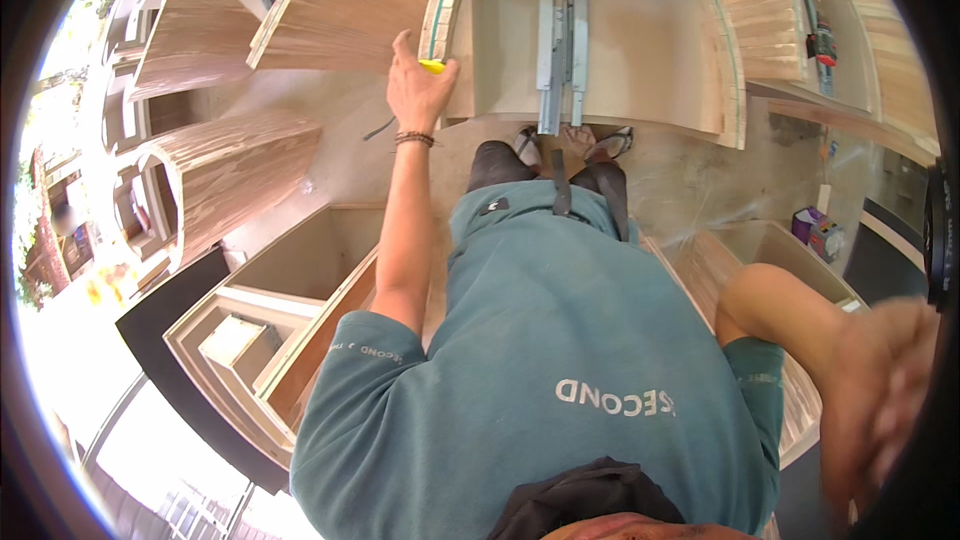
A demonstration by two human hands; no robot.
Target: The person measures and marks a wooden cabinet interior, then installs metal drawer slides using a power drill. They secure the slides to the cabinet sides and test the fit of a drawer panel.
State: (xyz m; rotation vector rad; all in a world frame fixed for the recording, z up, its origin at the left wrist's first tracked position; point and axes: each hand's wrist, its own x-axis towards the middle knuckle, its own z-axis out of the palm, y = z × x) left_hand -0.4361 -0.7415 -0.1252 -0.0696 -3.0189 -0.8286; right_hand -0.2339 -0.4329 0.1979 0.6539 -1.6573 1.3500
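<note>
A: Item one, left hand (418, 90)?

B: It is raised at the end of an outstretched arm and closed around a small yellow object (432, 66). Only a short yellow end is seen, poking out rightward between thumb and fingers; what kind of object it is cannot be told. A beaded bracelet (414, 138) is worn at the wrist.

A: Location of the yellow object?

B: It is held against the left front edge of a plywood cabinet carcass (620, 70), just beside that edge's green-striped rim. Its visible end is pointed toward the cabinet; the full long axis is hidden by the hand.

A: Item two, right hand (885, 390)?

B: It is seen close to the camera at the right edge, blurred. Whether it is open or closed cannot be told; nothing is seen in it.

A: Fittings inside the cabinet?

B: Two metal drawer slides (562, 35) are laid side by side on the inner panel, long axes running from the feet away toward the far side.

A: Other entries?

B: A teal shirt (560, 360) is worn. Further plywood cabinets (300, 280) are placed on the floor to the left.
</note>
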